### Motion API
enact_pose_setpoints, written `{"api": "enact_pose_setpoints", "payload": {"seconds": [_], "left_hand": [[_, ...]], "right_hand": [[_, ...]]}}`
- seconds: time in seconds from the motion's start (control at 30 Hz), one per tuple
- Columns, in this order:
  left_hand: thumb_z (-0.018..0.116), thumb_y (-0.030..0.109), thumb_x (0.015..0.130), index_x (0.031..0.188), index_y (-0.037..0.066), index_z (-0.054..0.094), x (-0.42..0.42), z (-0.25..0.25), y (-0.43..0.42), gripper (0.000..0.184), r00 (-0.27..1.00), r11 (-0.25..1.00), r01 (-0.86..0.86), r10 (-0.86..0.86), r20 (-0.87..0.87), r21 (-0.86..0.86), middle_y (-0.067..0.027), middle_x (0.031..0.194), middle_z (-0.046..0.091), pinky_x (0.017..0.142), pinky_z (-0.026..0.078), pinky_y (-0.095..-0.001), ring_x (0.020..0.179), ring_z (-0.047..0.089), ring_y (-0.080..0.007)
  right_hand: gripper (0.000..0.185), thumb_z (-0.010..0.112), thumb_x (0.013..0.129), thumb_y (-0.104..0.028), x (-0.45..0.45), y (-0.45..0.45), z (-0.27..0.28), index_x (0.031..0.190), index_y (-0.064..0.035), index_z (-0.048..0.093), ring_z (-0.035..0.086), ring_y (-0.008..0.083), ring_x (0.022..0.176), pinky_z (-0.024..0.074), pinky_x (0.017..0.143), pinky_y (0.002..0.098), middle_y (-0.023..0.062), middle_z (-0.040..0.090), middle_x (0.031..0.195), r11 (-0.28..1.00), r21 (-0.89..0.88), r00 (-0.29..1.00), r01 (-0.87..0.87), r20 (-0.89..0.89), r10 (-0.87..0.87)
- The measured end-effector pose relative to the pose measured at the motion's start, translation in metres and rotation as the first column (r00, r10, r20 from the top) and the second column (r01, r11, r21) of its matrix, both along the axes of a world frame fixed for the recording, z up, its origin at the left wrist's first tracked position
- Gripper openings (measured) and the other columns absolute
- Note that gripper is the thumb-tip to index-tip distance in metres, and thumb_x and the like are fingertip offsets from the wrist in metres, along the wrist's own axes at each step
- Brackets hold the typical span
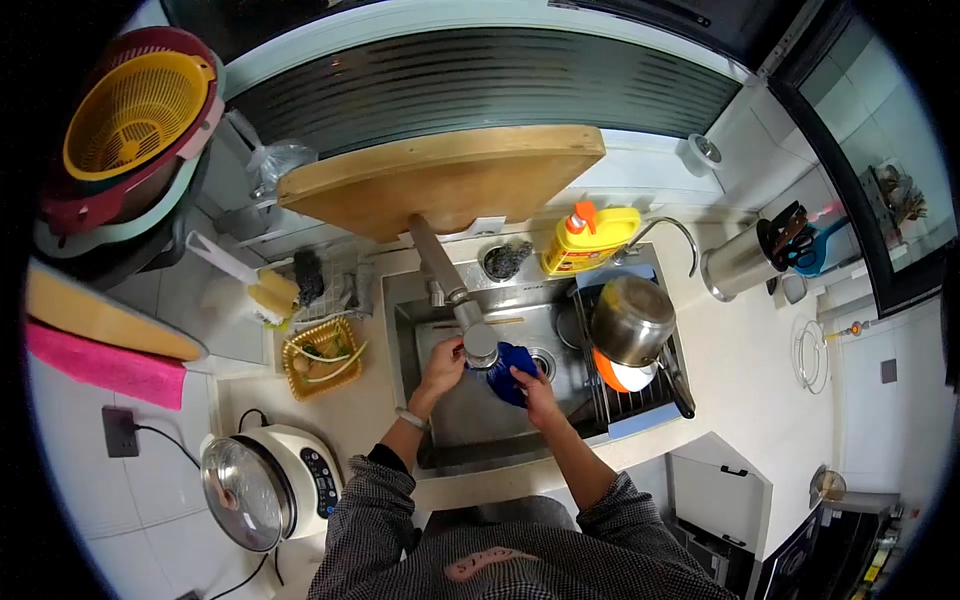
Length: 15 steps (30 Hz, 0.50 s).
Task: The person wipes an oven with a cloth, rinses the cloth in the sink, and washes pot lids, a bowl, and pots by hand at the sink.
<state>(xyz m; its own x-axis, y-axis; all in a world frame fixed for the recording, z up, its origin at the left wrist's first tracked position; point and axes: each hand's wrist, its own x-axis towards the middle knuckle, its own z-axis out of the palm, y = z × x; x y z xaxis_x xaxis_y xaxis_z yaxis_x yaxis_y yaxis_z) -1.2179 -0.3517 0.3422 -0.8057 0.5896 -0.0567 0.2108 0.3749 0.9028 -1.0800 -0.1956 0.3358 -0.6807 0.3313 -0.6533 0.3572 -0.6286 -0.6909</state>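
Your right grip (541, 395) grasps a dark-blue item (510, 378) over the sink (470, 425), near the faucet head (481, 345). Your left grip (442, 368) lies beside that head; whether it grasps anything cannot be told. Rightward, a steel pot (634, 320) rests on a rack (601, 395).

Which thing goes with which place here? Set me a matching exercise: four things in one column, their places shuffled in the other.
Things:
1. Dark blue item
2. Metal pot
3. Yellow strainer
4. Wooden board

Places:
A. Upright behind the faucet
B. Over the rack at the right side of the sink
C. In the right hand, by the faucet head
D. Upper left of the view, on the stack of basins

Pairs: 1-C, 2-B, 3-D, 4-A
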Motion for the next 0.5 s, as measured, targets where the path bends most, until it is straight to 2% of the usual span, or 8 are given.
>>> {"api": "enact_pose_setpoints", "payload": {"seconds": [0.07,0.13,0.2,0.3,0.33,0.4,0.47,0.5], "left_hand": [[0.056,0.006,0.086,0.112,0.0,0.059,-0.007,-0.044,0.009,0.027,0.998,0.998,-0.005,0.001,0.06,0.07,-0.0154,0.103,0.065,0.084,0.047,-0.0367,0.097,0.061,-0.0273],[0.055,0.005,0.087,0.112,0.0,0.058,-0.001,-0.049,0.013,0.026,0.993,0.99,-0.015,-0.001,0.122,0.137,-0.015,0.109,0.063,0.089,0.045,-0.0362,0.103,0.058,-0.0267],[0.054,0.004,0.087,0.11,0.0,0.058,0.021,-0.026,0.025,0.023,0.995,0.999,0.029,-0.026,-0.098,0.031,-0.0156,0.107,0.063,0.09,0.045,-0.0374,0.102,0.059,-0.0282],[0.054,0.012,0.089,0.114,0.002,0.057,0.055,-0.033,0.039,0.027,0.98,0.995,0.061,-0.074,-0.183,-0.076,-0.0199,0.11,0.061,0.09,0.045,-0.0397,0.103,0.057,-0.0349],[0.054,0.012,0.087,0.117,0.003,0.055,0.066,-0.037,0.042,0.032,0.946,0.982,0.125,-0.161,-0.283,-0.143,-0.0228,0.114,0.058,0.089,0.045,-0.0401,0.105,0.056,-0.0398],[0.051,0.014,0.09,0.12,0.004,0.053,0.091,-0.044,0.045,0.032,0.918,0.962,0.237,-0.267,-0.295,-0.132,-0.022,0.115,0.058,0.09,0.044,-0.0396,0.105,0.056,-0.0389],[0.049,0.015,0.093,0.122,0.004,0.052,0.089,-0.062,0.044,0.032,0.876,0.927,0.35,-0.374,-0.305,-0.132,-0.0211,0.117,0.057,0.091,0.043,-0.0391,0.105,0.055,-0.038],[0.047,0.018,0.094,0.119,0.004,0.053,0.079,-0.086,0.044,0.029,0.965,0.947,0.262,-0.262,0.024,-0.184,-0.0195,0.113,0.058,0.091,0.043,-0.0381,0.103,0.056,-0.0355]], "right_hand": [[0.054,0.07,0.081,-0.032,0.004,0.002,-0.027,0.128,-0.0163,0.049,0.054,0.0149,0.098,0.0398,0.087,0.0395,-0.0005,0.06,0.109,0.991,0.114,0.996,-0.07,0.068,0.063],[0.06,0.069,0.082,-0.037,0.007,-0.006,-0.05,0.133,-0.0187,0.044,0.053,0.0165,0.101,0.0397,0.09,0.0408,0.0007,0.057,0.114,0.998,-0.036,0.988,-0.045,0.145,0.05],[0.054,0.06,0.088,-0.042,0.0,-0.014,-0.064,0.134,-0.0176,0.044,0.052,0.0198,0.108,0.0392,0.094,0.0438,0.002,0.057,0.118,0.986,-0.164,0.99,-0.036,0.126,0.057],[0.053,0.041,0.095,-0.046,-0.019,-0.027,-0.046,0.131,-0.0083,0.046,0.05,0.0243,0.117,0.0408,0.098,0.043,0.0077,0.053,0.129,0.768,-0.641,0.979,-0.005,-0.158,-0.126],[0.053,0.041,0.095,-0.046,-0.021,-0.022,-0.051,0.131,-0.0083,0.046,0.05,0.0243,0.117,0.0408,0.098,0.043,0.0077,0.053,0.129,0.769,-0.639,0.979,-0.005,-0.16,-0.126],[0.058,0.038,0.095,-0.054,-0.024,-0.011,-0.063,0.121,-0.0044,0.052,0.06,0.0267,0.096,0.0491,0.087,0.0417,0.0155,0.06,0.111,0.658,-0.751,0.987,-0.057,-0.142,-0.076],[0.054,0.037,0.096,-0.049,-0.026,-0.028,-0.188,0.119,-0.0033,0.054,0.059,0.0246,0.099,0.0491,0.087,0.038,0.0144,0.059,0.115,0.477,-0.734,0.605,-0.483,-0.674,-0.424],[0.05,0.038,0.097,-0.044,-0.027,-0.031,-0.181,0.123,-0.0033,0.052,0.056,0.024,0.107,0.0461,0.092,0.0388,0.0128,0.056,0.122,0.739,-0.616,0.791,-0.274,-0.581,-0.191]]}}
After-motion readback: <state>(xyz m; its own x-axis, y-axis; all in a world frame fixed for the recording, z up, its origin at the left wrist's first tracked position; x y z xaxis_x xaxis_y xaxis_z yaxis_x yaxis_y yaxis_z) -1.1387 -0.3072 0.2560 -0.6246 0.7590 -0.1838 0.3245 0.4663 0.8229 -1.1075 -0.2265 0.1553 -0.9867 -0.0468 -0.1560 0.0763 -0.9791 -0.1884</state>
